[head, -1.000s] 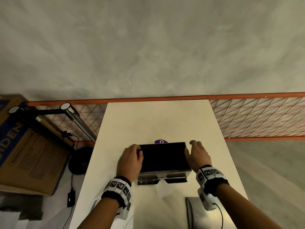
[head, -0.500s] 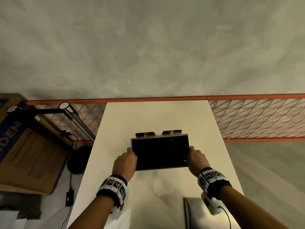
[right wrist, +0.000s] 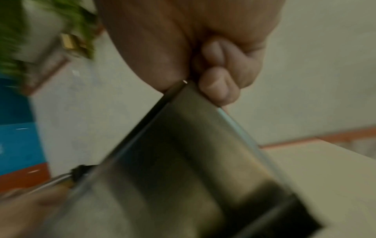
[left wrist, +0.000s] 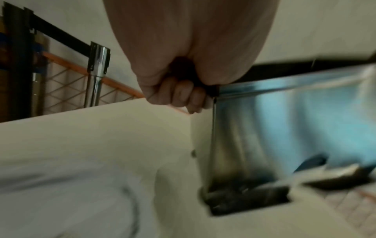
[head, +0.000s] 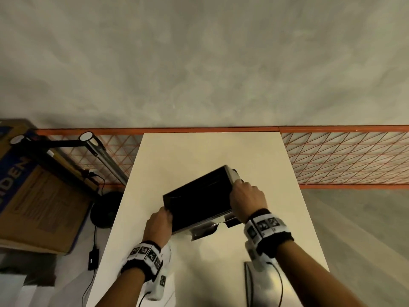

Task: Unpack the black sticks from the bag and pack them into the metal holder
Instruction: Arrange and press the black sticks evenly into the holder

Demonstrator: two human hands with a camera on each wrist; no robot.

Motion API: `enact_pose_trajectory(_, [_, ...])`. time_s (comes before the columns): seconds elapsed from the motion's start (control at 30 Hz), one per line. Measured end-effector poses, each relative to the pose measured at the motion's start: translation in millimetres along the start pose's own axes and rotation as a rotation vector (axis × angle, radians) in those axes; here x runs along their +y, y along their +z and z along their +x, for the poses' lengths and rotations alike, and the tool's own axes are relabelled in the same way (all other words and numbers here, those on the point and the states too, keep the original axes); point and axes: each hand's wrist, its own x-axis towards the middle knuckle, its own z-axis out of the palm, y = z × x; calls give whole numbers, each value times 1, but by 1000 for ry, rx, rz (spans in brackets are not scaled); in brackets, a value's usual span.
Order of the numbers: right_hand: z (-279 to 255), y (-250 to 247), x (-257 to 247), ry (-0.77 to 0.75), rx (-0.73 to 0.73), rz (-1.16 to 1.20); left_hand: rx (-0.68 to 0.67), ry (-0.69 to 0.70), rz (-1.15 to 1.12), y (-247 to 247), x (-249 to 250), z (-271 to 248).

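Both hands hold the metal holder (head: 199, 201), a shiny box with a dark open face, slanted above the white table (head: 199, 151). My left hand (head: 160, 218) grips its near-left corner, and its curled fingers (left wrist: 183, 95) wrap the rim of the holder (left wrist: 284, 128). My right hand (head: 244, 198) grips the far-right end, with its fingers (right wrist: 217, 87) over the edge of the holder (right wrist: 183, 169). Cut-out feet (head: 205, 231) show on the near side. The inside looks black, and I cannot make out single sticks. No bag is clearly visible.
A flat metal sheet (head: 251, 284) lies near the table's front edge on the right. Orange mesh fencing (head: 343, 160) runs behind the table. A cardboard box (head: 33, 196) and a black lamp stand (head: 93, 149) stand on the floor at the left.
The holder has been turned over between my hands and now sits slanted, its right end farther away and its feet towards me. Both hands shifted their hold with it.
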Motion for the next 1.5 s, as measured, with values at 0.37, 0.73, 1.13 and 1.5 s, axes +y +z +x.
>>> enact_pose_trajectory(0.37, [5, 51, 51, 154, -274, 174, -20, 112, 238, 17, 18, 8])
enact_pose_trajectory(0.73, [7, 78, -25, -409, -69, -83, -51, 130, 340, 23, 24, 11])
enact_pose_trajectory(1.13, [7, 102, -17, -358, 29, 25, -5, 155, 307, 36, 13, 13])
enact_pose_trajectory(1.5, [14, 113, 3, 317, -38, 549, 12, 169, 285, 43, 10, 7])
